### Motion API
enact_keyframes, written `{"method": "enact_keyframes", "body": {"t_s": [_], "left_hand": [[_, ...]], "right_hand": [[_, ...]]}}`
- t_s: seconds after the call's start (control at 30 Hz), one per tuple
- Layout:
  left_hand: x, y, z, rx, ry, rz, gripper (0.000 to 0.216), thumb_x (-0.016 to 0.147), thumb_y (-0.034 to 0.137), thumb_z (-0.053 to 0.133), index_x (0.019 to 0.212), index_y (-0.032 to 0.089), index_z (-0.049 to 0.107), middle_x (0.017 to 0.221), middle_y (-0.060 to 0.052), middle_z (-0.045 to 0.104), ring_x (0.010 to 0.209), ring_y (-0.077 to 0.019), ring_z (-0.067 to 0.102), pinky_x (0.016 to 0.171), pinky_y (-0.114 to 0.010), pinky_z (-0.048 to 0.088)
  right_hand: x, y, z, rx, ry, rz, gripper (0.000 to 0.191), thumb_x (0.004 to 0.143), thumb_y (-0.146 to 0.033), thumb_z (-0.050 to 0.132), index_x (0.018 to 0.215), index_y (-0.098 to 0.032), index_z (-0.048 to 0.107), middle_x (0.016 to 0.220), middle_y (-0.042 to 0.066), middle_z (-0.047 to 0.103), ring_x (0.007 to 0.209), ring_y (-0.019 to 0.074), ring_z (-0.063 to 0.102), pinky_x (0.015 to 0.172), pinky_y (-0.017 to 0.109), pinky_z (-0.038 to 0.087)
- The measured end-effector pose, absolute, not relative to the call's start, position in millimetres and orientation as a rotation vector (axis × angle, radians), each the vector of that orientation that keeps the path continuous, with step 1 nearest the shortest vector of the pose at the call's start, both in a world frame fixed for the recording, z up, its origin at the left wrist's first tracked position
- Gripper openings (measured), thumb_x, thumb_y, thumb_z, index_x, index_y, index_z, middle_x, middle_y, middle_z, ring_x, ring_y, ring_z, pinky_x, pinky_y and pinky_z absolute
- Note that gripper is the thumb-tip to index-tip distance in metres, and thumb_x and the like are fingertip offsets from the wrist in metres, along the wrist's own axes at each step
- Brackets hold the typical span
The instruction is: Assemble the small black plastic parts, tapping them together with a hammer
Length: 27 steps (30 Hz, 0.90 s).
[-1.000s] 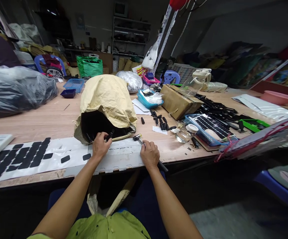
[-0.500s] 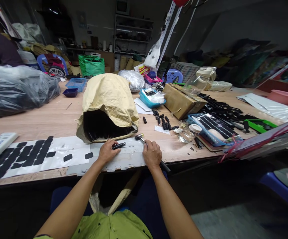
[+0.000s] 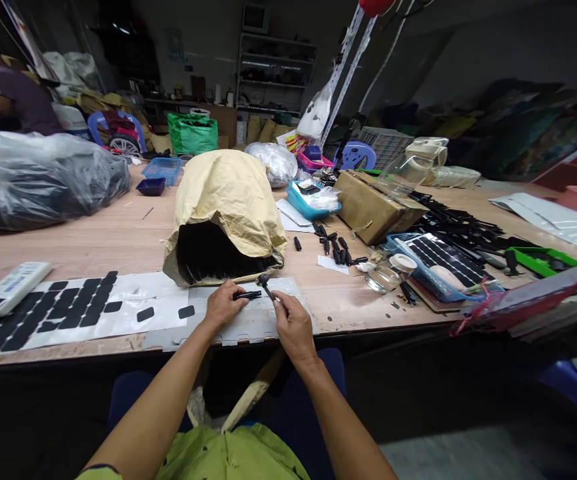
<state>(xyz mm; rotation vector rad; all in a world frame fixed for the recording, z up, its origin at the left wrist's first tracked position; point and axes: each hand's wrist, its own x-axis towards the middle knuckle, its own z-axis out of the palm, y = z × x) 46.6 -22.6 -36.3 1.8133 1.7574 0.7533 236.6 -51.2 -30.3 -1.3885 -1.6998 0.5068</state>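
My left hand (image 3: pixel 223 307) rests low over a grey board (image 3: pixel 256 323) at the table's front edge, its fingers pinched on a slim black plastic part (image 3: pixel 249 295) that points right. A small hammer (image 3: pixel 264 280) is gripped by its shaft in my right hand (image 3: pixel 294 325), its head raised just above and to the right of the part's tip. Whether the head touches the part I cannot tell. Right behind both hands lies a tan sack (image 3: pixel 231 190), its dark mouth facing me with black pieces inside.
White sheets with black stickers (image 3: pixel 86 300) and a white device (image 3: pixel 11 287) lie left. Rightward are loose black parts (image 3: pixel 336 247), a clear jar (image 3: pixel 386 277), a cardboard box (image 3: pixel 371 207) and a blue basket (image 3: pixel 428 273). A person (image 3: pixel 23 97) sits far left.
The hammer has come left and its head now hangs over the black part, with my right hand turned inward. My left hand still pinches the part. The whole view has shifted slightly.
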Motion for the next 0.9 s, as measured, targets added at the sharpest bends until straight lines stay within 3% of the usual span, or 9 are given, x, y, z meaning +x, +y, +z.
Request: {"method": "enact_keyframes", "body": {"t_s": [0.6,0.9], "left_hand": [[54.4,-21.4,-37.2,1.799,1.865,0.736,0.002,0.077,0.023,0.067,0.077,0.023,0.068,0.085,0.002,0.061,0.082,-0.0152,0.058,0.068,-0.026,0.040],[51.5,-21.3,-40.6,1.782,1.809,0.772,0.015,0.076,0.022,0.065,0.089,0.025,0.073,0.092,0.000,0.063,0.087,-0.0177,0.060,0.076,-0.028,0.044]], "right_hand": [[211.5,-67.0,-29.2,-1.439,-1.888,0.394,0.033,0.095,-0.023,0.041,0.116,-0.022,0.067,0.099,0.006,0.068,0.094,0.0169,0.063,0.085,0.026,0.049],[247.0,-41.0,-27.3,-1.669,-1.738,0.250,0.030,0.093,-0.022,0.046,0.112,-0.023,0.069,0.100,0.005,0.067,0.092,0.0170,0.060,0.079,0.026,0.043]]}}
